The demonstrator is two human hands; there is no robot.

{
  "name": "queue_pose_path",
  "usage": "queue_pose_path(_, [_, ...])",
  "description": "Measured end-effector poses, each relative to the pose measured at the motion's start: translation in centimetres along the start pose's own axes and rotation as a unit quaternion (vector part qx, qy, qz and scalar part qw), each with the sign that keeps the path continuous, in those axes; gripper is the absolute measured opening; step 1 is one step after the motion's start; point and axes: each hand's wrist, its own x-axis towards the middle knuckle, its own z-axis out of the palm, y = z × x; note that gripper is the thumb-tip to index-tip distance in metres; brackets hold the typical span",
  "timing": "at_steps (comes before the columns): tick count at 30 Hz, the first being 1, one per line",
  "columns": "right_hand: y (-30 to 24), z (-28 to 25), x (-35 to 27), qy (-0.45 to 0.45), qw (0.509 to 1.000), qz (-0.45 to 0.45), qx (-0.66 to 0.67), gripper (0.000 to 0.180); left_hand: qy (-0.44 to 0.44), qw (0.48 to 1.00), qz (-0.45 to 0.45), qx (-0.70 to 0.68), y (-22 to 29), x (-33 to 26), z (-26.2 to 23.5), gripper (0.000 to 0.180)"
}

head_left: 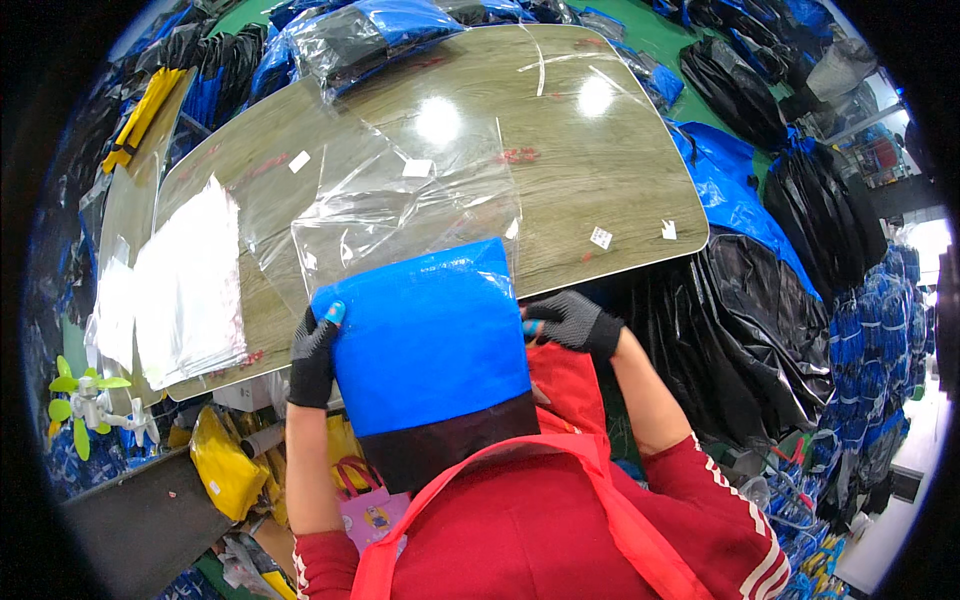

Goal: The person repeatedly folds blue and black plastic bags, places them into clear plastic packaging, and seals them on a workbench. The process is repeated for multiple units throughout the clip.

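Observation:
A flat, rectangular folded piece, bright blue with a black band along its near end, is held up at the table's near edge, in front of my chest. On its left edge my left hand, in a dark dotted glove with a blue thumb tip, is closed with the thumb across the blue face. Against the right edge, my right hand has its fingers curled, blue fingertips at the piece's side. Just beyond it, clear plastic bags lie crumpled on the wood-grain table; the piece covers their near part.
A stack of shiny white sheets lies on the table's left side. A plastic-wrapped blue and black bundle sits at the far edge. Large black bags crowd the right side. Yellow packages and a small green-bladed fan are at the lower left.

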Motion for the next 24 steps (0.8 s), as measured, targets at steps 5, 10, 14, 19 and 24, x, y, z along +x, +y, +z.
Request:
queue_pose_path(5, [-1.9,-0.4,0.0,0.144,0.939,-0.092,0.297,0.038,0.006,0.995,0.054,0.08,-1.6,-3.5,4.5,0.064])
queue_pose_path(10, [-0.4,3.2,-3.2,0.269,0.953,-0.05,0.132,0.067,-0.087,0.992,0.04,0.081,-3.8,-8.2,5.8,0.073])
queue_pose_path(14, [2.7,2.2,-6.0,0.254,0.961,0.097,0.045,0.062,-0.155,0.978,-0.011,0.137,-5.6,-9.3,6.7,0.074])
queue_pose_path(19, [2.5,-1.5,-7.4,0.057,0.961,0.138,-0.235,0.045,-0.027,0.966,0.126,0.225,-2.4,-7.2,6.0,0.027])
queue_pose_path(24, [0.5,-2.4,-3.8,0.307,0.911,-0.045,0.272,0.042,-0.014,0.988,0.119,0.095,0.1,-1.4,8.6,0.033])
